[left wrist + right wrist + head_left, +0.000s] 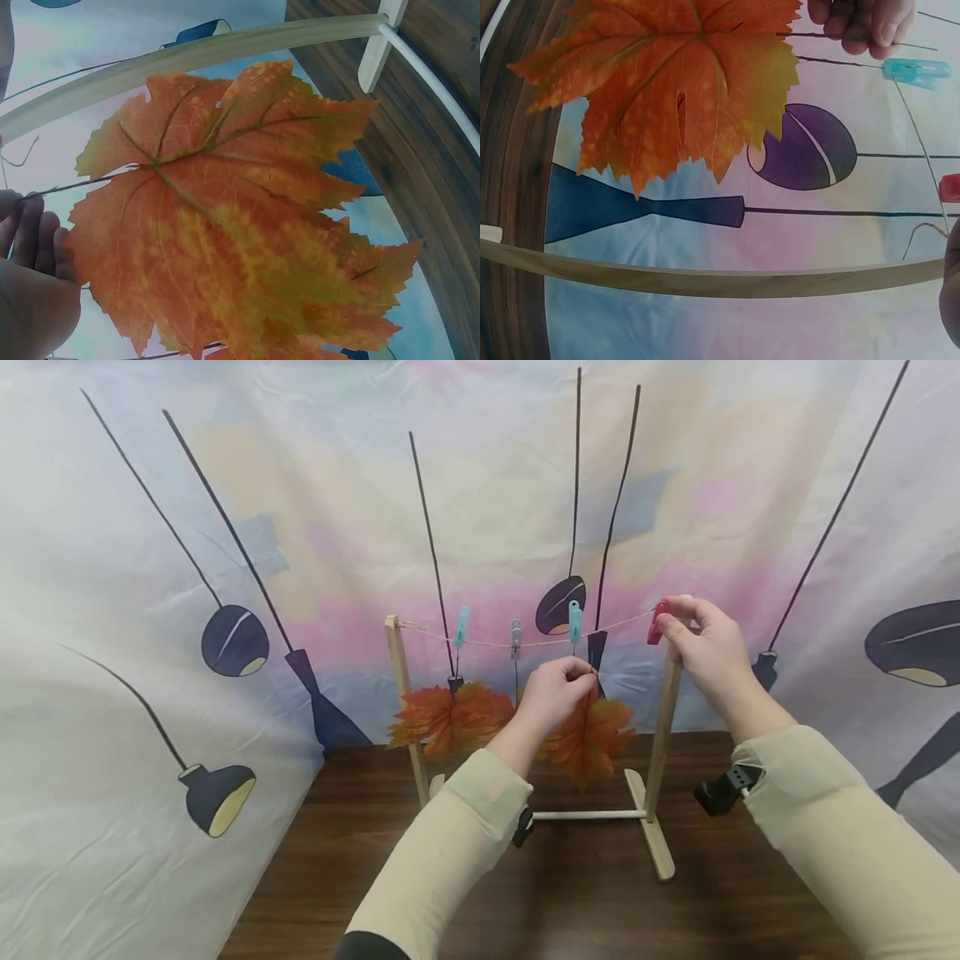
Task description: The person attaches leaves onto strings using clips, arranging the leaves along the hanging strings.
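My left hand (553, 693) pinches the thin stem of an orange artificial maple leaf (588, 739), which spreads below and right of the fingers. In the left wrist view that leaf (225, 195) fills the middle, its stem (82, 182) running to the fingertips. My right hand (708, 647) holds a red clothespin (657, 623) between thumb and fingers, at the string's right end by the post top. Along the string (543, 644) sit a teal clothespin (462, 625), a grey one (516, 639) and another teal one (575, 622). Orange leaves (438, 718) hang at left.
The string spans a wooden stand with a left post (401, 660), a right post (663, 735) and a white crossbar (592, 815). It stands on a dark wood table (322, 860). Behind it hangs a cloth (330, 468) printed with lamps.
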Motion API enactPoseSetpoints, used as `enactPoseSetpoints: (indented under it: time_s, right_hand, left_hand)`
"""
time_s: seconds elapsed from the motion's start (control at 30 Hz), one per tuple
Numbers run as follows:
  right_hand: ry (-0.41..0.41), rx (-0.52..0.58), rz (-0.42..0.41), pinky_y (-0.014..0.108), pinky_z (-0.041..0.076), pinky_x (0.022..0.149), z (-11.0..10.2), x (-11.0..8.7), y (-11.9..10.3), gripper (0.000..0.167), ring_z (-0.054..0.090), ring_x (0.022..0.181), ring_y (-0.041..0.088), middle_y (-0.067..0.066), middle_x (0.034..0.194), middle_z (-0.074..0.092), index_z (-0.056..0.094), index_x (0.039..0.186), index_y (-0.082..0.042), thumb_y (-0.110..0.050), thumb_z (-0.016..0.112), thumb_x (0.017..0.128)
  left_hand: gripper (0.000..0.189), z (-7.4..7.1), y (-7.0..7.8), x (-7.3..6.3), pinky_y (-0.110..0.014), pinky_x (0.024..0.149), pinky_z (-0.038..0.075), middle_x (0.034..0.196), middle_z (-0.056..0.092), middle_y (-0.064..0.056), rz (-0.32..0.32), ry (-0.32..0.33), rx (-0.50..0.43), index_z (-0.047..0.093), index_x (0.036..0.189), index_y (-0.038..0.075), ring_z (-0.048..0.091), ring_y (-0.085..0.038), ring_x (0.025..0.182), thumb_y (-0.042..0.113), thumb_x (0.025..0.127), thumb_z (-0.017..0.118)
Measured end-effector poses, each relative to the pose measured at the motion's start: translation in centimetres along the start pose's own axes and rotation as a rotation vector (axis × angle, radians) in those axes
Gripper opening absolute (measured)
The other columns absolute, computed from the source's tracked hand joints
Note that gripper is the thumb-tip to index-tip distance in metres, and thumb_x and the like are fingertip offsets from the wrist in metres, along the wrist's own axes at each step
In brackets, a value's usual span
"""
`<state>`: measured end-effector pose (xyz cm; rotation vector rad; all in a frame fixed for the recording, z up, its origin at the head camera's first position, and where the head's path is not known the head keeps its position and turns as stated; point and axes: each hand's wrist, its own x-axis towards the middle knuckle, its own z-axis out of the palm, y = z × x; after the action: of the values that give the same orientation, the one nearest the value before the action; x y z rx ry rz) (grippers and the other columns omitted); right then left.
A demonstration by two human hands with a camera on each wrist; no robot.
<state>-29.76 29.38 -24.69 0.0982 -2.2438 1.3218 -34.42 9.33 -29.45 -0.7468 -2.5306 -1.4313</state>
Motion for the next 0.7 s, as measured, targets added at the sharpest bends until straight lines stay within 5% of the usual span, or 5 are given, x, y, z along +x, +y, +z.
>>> enactPoseSetpoints:
  time_s: [0.23,0.47,0.7]
  right_hand:
    - [-0.047,0.046,-0.027,0.02,0.043,0.056,0.5,0.8,-0.4,0.041,0.047,0.061,0.012,0.0,0.087,0.061,0.05,0.124,-0.004,-0.031,0.055,0.094]
    - [-0.004,0.049,-0.027,0.02,0.042,0.062,0.7,1.3,-1.0,0.039,0.047,0.07,0.014,-0.003,0.086,0.061,0.05,0.121,-0.005,-0.033,0.053,0.094]
    - [0.028,0.059,-0.02,0.019,0.042,0.062,0.6,1.8,-1.2,0.036,0.047,0.071,0.013,-0.007,0.082,0.06,0.05,0.12,-0.004,-0.03,0.051,0.095]
  left_hand:
    - [0.013,0.4,0.0,0.7,-0.025,0.075,0.047,0.091,0.067,0.006,-0.015,0.002,-0.04,0.071,0.096,0.013,0.057,-0.01,0.087,0.02,0.091,0.061]
    - [0.015,0.6,0.4,1.6,-0.025,0.076,0.048,0.095,0.068,0.002,-0.023,-0.006,-0.045,0.07,0.101,0.012,0.059,-0.013,0.089,0.02,0.092,0.061]
    - [0.016,1.5,0.9,2.2,-0.025,0.077,0.047,0.093,0.069,0.003,-0.022,-0.006,0.031,0.071,0.1,0.012,0.059,-0.012,0.087,0.021,0.092,0.061]
